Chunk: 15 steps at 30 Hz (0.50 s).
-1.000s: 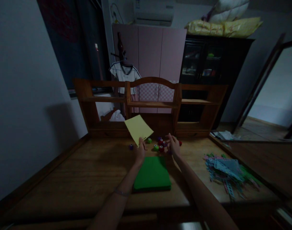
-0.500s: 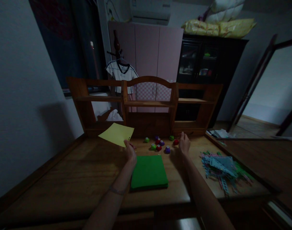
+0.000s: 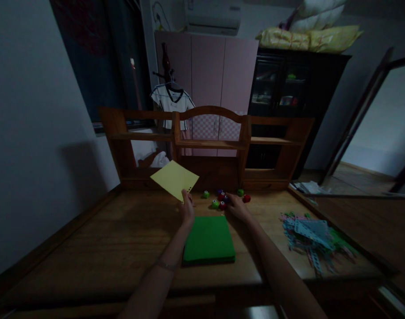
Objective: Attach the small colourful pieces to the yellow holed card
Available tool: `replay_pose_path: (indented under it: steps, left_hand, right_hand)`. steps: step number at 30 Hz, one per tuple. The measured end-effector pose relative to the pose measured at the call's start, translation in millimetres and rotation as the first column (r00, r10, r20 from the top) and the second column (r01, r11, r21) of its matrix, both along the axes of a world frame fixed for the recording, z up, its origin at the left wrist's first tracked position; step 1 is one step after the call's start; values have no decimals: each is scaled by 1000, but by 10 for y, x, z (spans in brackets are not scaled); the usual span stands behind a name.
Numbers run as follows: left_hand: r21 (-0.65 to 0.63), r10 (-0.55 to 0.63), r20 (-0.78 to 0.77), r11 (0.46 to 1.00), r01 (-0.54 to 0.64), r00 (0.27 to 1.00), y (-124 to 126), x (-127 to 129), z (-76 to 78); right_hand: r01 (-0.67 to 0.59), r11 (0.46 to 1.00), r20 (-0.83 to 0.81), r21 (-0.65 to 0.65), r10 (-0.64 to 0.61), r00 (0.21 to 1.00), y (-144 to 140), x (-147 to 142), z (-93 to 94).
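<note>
The desk (image 3: 89,248) carries a hutch (image 3: 209,146) along its far edge; the hutch shelves and open bays show nothing stored in them, though the bays are dark. No box, tray or bin is in view on the desk.

A green pad (image 3: 209,239) lies flat at mid-desk, near the front edge. A loose heap of coloured strips (image 3: 313,237) lies by the right edge.

The left hand (image 3: 187,208) pinches a yellow sheet (image 3: 174,179) by its near corner, thumb over fingers, and holds it tilted above the desk, just beyond the pad's far left corner. A row of small holes shows along the sheet's edge near the grip.

The right hand (image 3: 237,207) lies low over the desk, fingers partly curled, at a cluster of small punches (image 3: 222,199) between pad and hutch. Whether it grips one cannot be told.

Procedure, as judged: keep the sheet taut and level at the corner; seat one punch fully in the palm before bringing it to the sheet edge.
</note>
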<state>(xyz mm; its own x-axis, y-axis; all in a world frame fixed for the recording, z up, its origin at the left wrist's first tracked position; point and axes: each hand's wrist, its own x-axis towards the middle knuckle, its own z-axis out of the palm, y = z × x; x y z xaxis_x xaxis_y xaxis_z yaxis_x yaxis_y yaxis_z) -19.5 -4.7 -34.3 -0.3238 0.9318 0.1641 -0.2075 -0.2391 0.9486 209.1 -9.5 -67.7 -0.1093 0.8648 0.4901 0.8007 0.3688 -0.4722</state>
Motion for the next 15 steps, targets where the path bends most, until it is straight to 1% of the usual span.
replay_pose_path:
  steps: [3, 5, 7, 10, 12, 14, 15]
  left_hand:
    - [47, -130, -35, 990, 132, 991, -41, 88, 1]
    - [61, -204, -95, 976, 210, 974, -54, 129, -26]
    - [61, -246, -149, 964, 258, 958, -56, 147, -58]
    - [66, -295, -173, 949, 310, 940, -43, 145, -93]
    - [75, -308, -169, 943, 324, 936, -32, 139, -99]
    - [70, -306, -159, 945, 320, 939, -26, 136, -93]
    - [65, -304, -153, 946, 317, 940, -27, 136, -87]
  right_hand:
    - [0, 1000, 25, 28, -1, 1000, -4, 7, 4]
    - [22, 999, 40, 38, -24, 999, -8, -3, 17]
    - [39, 998, 52, 42, -41, 998, -18, -13, 31]
    - [61, 996, 18, 66, -63, 998, -36, -17, 51]
    - [79, 993, -70, 90, -73, 995, -38, -20, 68]
    - [86, 992, -240, 92, -61, 969, -27, -29, 99]
    - [77, 994, -349, 79, -45, 936, -20, -38, 120]
